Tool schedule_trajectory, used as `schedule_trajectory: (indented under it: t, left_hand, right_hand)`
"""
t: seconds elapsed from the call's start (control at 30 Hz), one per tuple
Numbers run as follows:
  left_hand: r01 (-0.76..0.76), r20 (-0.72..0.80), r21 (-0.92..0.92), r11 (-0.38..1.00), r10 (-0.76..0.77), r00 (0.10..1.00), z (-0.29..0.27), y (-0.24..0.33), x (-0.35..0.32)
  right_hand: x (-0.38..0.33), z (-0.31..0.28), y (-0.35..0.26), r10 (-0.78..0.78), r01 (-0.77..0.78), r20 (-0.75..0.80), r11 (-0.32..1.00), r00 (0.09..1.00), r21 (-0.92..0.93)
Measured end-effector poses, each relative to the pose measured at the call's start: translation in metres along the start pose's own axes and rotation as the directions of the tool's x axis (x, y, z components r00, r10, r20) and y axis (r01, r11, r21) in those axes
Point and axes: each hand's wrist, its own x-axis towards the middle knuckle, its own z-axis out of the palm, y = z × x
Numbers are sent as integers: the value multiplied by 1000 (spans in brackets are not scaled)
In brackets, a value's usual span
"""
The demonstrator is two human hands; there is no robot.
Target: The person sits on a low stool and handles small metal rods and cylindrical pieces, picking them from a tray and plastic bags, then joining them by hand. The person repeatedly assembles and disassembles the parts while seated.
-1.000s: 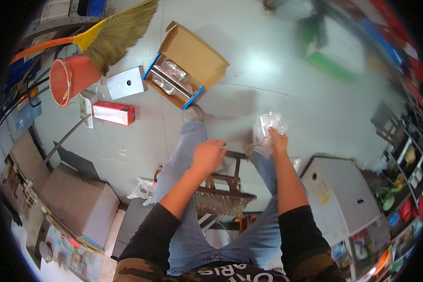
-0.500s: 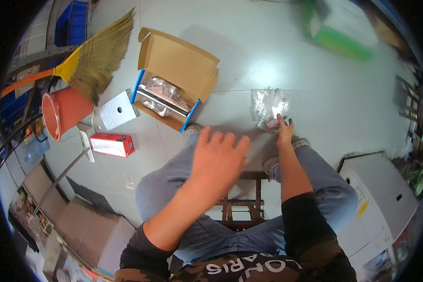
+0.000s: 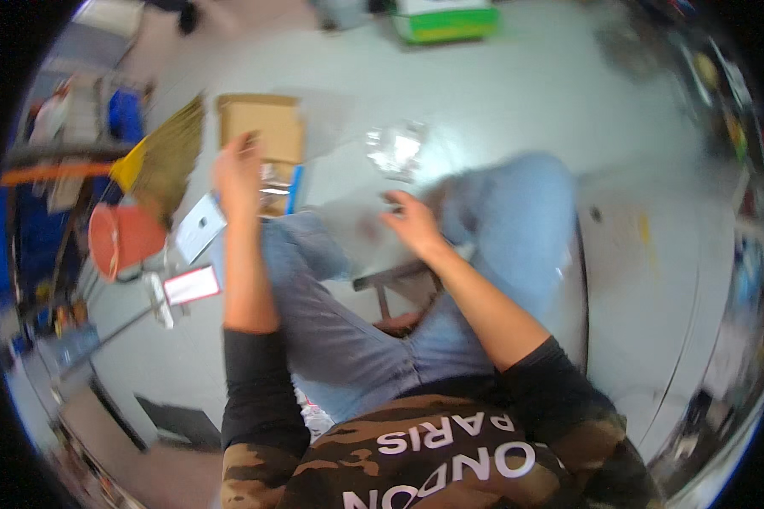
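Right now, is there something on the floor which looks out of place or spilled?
Perhaps one thing: clear plastic lies loose on the floor, beyond the right hand and apart from the open cardboard box, so it looks stray. No spill shows.

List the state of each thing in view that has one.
Left hand, fingers bent, grip unclear
Right hand, thumb and fingers apart
Cardboard box, lid open
Clear plastic bag, crumpled on the floor
White carton, looks closed
Red-and-white carton, looks closed
Straw broom, bristles fanned out
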Motion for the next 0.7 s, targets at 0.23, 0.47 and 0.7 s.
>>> schedule_trajectory:
  t: [0.23, 0.47, 0.7]
  left_hand:
    - [-182, -186, -10, 983, 177, 966, -61, -8, -48]
    - [7, -220, -115, 993, -32, 975, -91, -56, -76]
    - [363, -79, -206, 909, -385, 919, -110, -117, -139]
  right_hand:
    - [-174, -125, -24, -398, 448, -540, 893, 741, -42]
    - [-228, -161, 193, 445, -426, -619, 885, 648, 190]
    - [-264, -125, 369, 674, -648, -568, 702, 473, 294]
